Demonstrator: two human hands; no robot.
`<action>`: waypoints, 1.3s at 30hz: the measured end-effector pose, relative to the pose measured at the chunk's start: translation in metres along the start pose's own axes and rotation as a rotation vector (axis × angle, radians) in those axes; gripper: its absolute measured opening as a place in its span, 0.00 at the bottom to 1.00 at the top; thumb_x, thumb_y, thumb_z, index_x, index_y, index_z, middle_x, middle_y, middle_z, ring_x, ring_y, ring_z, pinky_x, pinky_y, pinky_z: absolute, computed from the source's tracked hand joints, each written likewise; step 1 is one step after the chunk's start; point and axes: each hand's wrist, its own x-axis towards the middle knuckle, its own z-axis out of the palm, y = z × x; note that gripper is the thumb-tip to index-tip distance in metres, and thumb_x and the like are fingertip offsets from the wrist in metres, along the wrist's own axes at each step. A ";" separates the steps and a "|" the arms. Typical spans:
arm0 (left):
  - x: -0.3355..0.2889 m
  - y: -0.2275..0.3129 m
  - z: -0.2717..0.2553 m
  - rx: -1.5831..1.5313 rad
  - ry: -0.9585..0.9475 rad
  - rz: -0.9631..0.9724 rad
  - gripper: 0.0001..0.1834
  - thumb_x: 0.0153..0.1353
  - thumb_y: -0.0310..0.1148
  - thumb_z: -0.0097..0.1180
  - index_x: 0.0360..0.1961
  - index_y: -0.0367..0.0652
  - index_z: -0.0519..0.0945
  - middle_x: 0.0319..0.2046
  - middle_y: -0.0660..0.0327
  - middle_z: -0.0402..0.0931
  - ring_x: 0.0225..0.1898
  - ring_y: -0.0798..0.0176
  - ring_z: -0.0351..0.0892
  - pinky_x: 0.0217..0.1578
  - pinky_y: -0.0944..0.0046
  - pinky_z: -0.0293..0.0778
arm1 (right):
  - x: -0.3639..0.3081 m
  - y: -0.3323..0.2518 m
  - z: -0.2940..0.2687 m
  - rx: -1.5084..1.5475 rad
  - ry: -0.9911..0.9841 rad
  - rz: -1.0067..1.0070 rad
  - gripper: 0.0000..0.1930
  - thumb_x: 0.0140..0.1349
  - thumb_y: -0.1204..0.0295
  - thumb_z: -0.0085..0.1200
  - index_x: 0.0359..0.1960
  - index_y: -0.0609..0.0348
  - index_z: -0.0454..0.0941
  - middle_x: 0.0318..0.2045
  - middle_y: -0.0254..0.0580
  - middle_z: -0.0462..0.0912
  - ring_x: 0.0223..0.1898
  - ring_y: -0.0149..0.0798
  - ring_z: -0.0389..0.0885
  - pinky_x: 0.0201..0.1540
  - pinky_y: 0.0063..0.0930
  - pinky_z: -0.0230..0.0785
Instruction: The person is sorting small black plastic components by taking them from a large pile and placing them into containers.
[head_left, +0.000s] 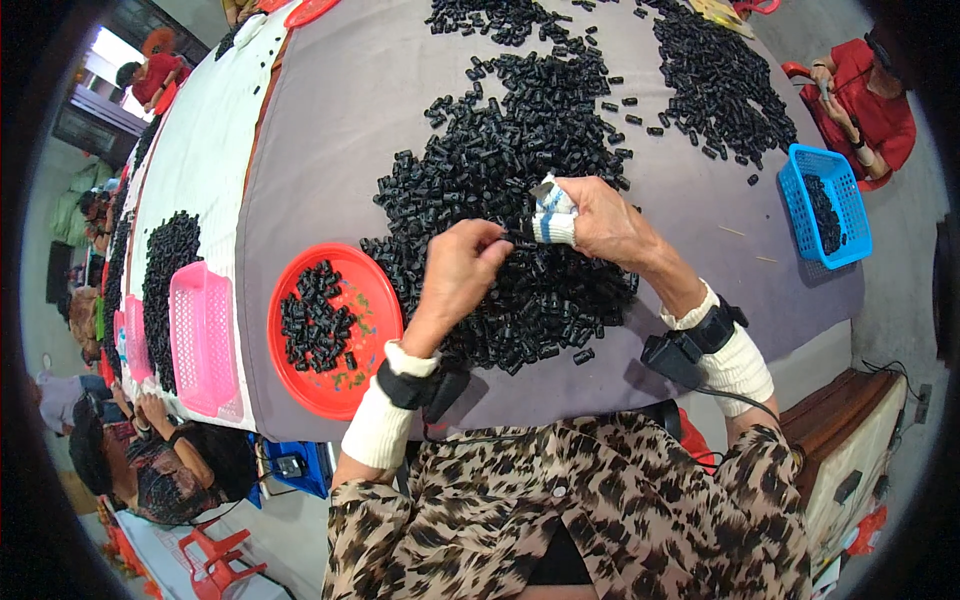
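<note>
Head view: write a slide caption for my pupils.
Left hand and right hand work over heaped black pieces beside a red tray.

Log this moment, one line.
Left hand: curled, hold unclear | Right hand: curled, white wrap at fingers, hold unclear | Both: over black pile | Red tray: black parts inside

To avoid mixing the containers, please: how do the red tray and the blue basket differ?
The red tray is round; the blue basket is roughly rectangular. The tray is shallow and solid; the basket is deeper, with perforated walls. Both hold small black pieces.
</note>
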 end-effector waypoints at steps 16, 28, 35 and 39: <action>-0.062 0.017 -0.079 -1.638 0.024 -0.009 0.16 0.59 0.29 0.52 0.47 0.35 0.71 0.35 0.57 0.75 0.36 0.65 0.73 0.41 0.68 0.69 | 0.025 -0.077 0.066 -0.112 -0.286 -0.262 0.19 0.44 0.59 0.63 0.25 0.64 0.72 0.18 0.42 0.74 0.21 0.34 0.72 0.25 0.29 0.65; -0.059 0.015 -0.082 -1.659 -0.015 0.022 0.15 0.59 0.28 0.51 0.47 0.36 0.72 0.37 0.58 0.76 0.40 0.67 0.75 0.43 0.65 0.72 | 0.033 -0.079 0.073 -0.077 -0.334 -0.185 0.18 0.43 0.60 0.62 0.25 0.63 0.73 0.18 0.40 0.75 0.22 0.32 0.72 0.27 0.28 0.64; -0.058 0.016 -0.082 -1.651 0.006 -0.017 0.14 0.59 0.27 0.51 0.46 0.35 0.73 0.36 0.59 0.77 0.38 0.68 0.75 0.42 0.68 0.71 | 0.036 -0.077 0.072 -0.076 -0.371 -0.151 0.12 0.47 0.67 0.63 0.27 0.59 0.73 0.20 0.24 0.70 0.23 0.20 0.64 0.25 0.18 0.59; -0.058 0.016 -0.080 -1.660 0.022 -0.040 0.12 0.59 0.27 0.51 0.44 0.35 0.73 0.36 0.58 0.76 0.37 0.68 0.75 0.42 0.68 0.71 | 0.035 -0.075 0.072 -0.052 -0.339 -0.139 0.19 0.44 0.59 0.62 0.25 0.63 0.72 0.17 0.37 0.72 0.21 0.31 0.69 0.26 0.27 0.62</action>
